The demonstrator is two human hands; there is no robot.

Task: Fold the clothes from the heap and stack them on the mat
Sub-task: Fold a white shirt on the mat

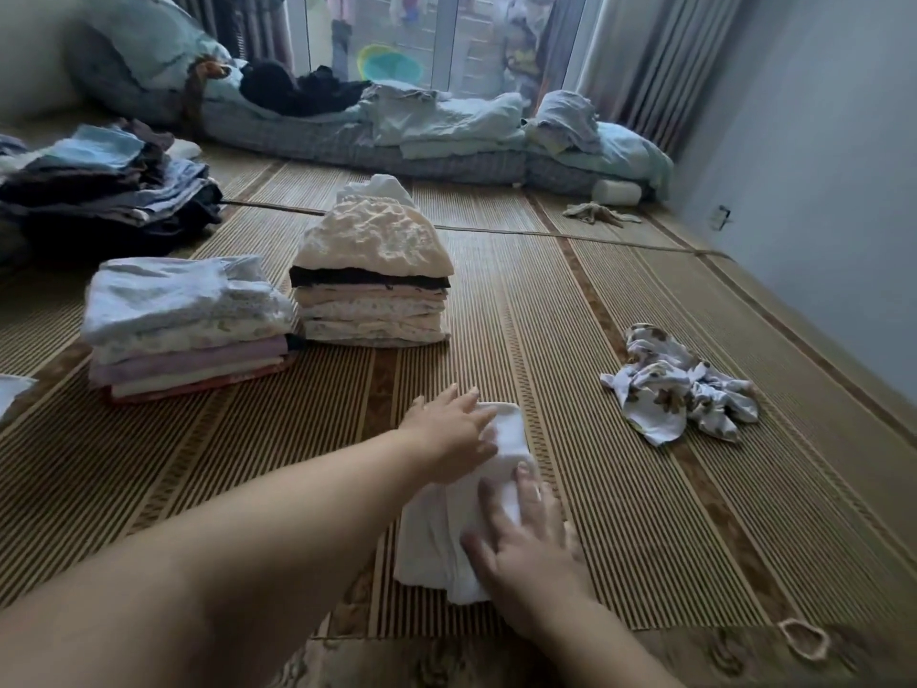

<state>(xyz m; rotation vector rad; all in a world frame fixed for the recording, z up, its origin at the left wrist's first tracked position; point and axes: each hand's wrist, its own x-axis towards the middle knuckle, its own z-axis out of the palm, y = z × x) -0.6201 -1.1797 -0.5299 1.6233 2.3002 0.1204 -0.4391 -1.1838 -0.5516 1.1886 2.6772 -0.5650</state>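
White cloth [427, 541] lies flat beneath the outstretched fingers [527, 490].

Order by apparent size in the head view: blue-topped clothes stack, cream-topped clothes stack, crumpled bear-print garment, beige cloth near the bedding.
1. blue-topped clothes stack and cream-topped clothes stack: alike, unranked.
2. crumpled bear-print garment.
3. beige cloth, though farthest.

A folded garment [461, 533] lay on the mat [546, 300] nearest the camera, the left hand [449, 432] resting on its far end, the right hand [526, 538] on its near end. Behind, to the left, a low stack [183, 325] stood just beside a taller stack [372, 285]. A crumpled garment [670, 389] lay apart at right, with bedding [446, 126] along the back.
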